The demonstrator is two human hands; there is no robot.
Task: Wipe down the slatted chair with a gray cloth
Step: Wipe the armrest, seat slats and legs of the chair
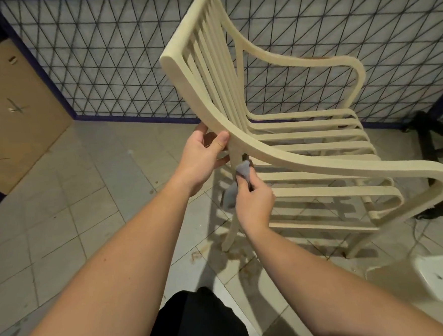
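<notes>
Our left hand [203,153] grips the chair [305,148] frame below the backrest; our right hand [254,199] holds the gray cloth [238,179] against its rear leg. We judge most slats still unwiped.

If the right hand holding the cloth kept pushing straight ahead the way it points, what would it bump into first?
Probably the chair: the right hand presses the gray cloth against the rear leg under the near armrest.
</notes>
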